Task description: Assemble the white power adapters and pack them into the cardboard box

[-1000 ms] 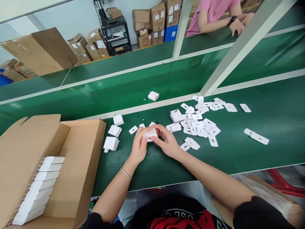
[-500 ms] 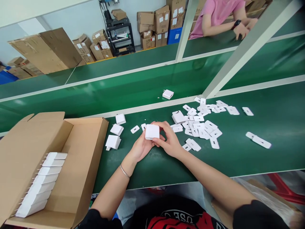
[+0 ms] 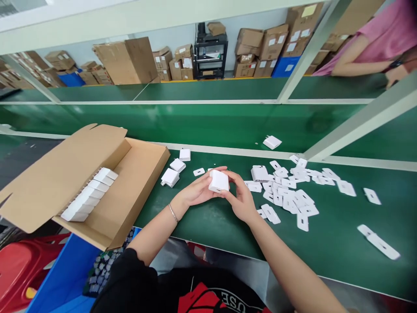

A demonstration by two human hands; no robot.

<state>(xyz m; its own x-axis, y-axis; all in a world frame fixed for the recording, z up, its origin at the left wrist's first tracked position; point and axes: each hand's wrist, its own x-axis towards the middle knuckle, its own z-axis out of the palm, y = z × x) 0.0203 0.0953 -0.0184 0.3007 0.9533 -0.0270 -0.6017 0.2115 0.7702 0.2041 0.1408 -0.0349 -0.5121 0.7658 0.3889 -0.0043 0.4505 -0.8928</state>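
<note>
A white charger plug [image 3: 219,181] is held between both hands above the green bench. My left hand [image 3: 198,189] supports it from the left and below, with the fingers partly hidden. My right hand [image 3: 241,198] grips its right side, thumb at the lower edge near a small port slot. Left of the hands lie a few more white chargers [image 3: 170,177]. To the right spreads a heap of flat white slotted pieces [image 3: 282,191], with another charger [image 3: 259,173] at its left edge. An open cardboard box [image 3: 143,187] at the left holds a row of chargers [image 3: 89,195].
A lone charger [image 3: 272,142] lies beyond the bench's rear rail. A slanted pale post [image 3: 358,117] rises at the right. Below the box are a blue bin [image 3: 61,278] and a red stool [image 3: 22,269]. Another person's arm [image 3: 358,63] rests at the far bench.
The view has swung left and tilted, showing the blue bin and red stool. Both hands still hold the charger, which is slightly turned.
</note>
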